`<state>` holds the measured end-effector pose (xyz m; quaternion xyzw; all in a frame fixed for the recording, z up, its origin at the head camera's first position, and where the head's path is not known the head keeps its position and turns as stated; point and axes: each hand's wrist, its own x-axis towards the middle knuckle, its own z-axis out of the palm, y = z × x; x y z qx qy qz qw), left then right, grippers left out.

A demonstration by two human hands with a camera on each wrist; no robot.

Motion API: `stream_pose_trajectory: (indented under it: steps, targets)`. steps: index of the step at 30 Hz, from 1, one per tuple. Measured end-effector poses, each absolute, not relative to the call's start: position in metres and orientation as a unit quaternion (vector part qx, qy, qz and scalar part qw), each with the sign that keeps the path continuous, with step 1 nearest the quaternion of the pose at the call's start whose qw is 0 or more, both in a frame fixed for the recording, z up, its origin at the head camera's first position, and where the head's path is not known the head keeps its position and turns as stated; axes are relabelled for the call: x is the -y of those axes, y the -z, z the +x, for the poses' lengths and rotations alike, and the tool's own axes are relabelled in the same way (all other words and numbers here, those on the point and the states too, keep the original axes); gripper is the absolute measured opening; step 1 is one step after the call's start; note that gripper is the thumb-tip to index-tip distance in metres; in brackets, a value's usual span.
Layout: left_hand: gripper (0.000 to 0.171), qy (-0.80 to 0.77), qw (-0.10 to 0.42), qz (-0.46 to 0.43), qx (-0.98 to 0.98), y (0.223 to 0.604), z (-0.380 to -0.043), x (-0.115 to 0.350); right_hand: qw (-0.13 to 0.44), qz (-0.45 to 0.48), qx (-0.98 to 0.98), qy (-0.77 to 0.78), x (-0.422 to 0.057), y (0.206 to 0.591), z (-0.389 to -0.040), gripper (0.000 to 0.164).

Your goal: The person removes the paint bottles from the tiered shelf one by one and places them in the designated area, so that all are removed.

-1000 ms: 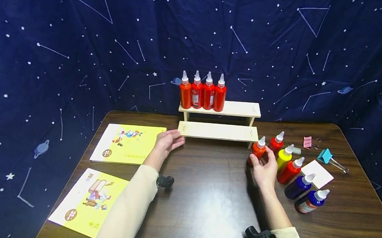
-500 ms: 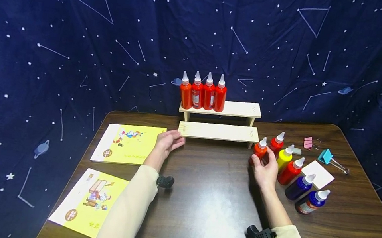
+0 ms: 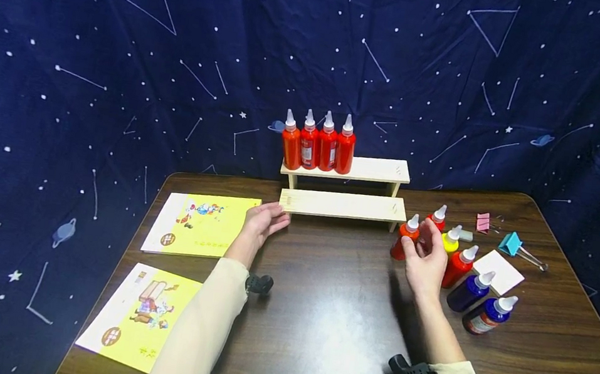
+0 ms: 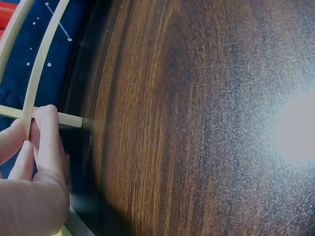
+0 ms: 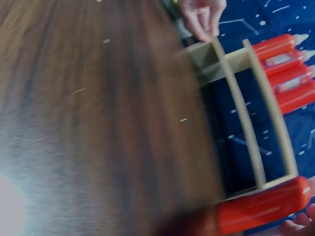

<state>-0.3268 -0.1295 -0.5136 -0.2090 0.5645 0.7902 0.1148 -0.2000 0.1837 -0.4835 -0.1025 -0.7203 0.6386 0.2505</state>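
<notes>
A two-tier wooden rack (image 3: 343, 205) stands at the back of the table. My left hand (image 3: 263, 223) pinches the left end of its lower board, thumb on one face and fingers on the other in the left wrist view. Four-sided contact is not visible. Several red paint bottles (image 3: 327, 151) with white nozzles stand upright on the left of the upper board. An orange-red paint bottle (image 3: 404, 240) stands on the table by the rack's right end. My right hand (image 3: 425, 263) is just right of it, fingers loosely bent and holding nothing, partly covering another red bottle (image 3: 436, 220) and a yellow bottle (image 3: 451, 240).
Right of my right hand stand a red bottle (image 3: 458, 268) and two dark blue bottles (image 3: 469, 293). Beyond them lie a white square pad (image 3: 499, 273), a teal binder clip (image 3: 510, 244) and a pink clip (image 3: 482, 222). Two yellow booklets (image 3: 227, 221) lie at left.
My right hand has let go of the orange-red bottle and shifted slightly right, towards the other bottles. The left hand stays at the rack.
</notes>
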Motion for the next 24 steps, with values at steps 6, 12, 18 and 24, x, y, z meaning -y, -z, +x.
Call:
stream_pose_trajectory:
  steps: [6, 12, 18, 24]
  targets:
    - [0.036, -0.79, 0.116, -0.21, -0.565, 0.513, -0.326, 0.129, 0.382, -0.057, 0.705, -0.595, -0.168, 0.433, -0.19, 0.047]
    - [0.036, -0.79, 0.113, -0.212, -0.564, 0.513, -0.325, 0.13, 0.386, 0.02, 0.717, -0.581, -0.158, 0.418, -0.228, 0.047]
    - [0.035, -0.786, 0.118, -0.213, -0.568, 0.514, -0.325, 0.13, 0.223, 0.067, 0.815, -0.531, -0.138, 0.415, -0.284, 0.059]
    - [0.036, -0.789, 0.115, -0.206, -0.568, 0.515, -0.325, 0.13, 0.138, 0.065, 0.849, -0.506, -0.123, 0.421, -0.334, 0.068]
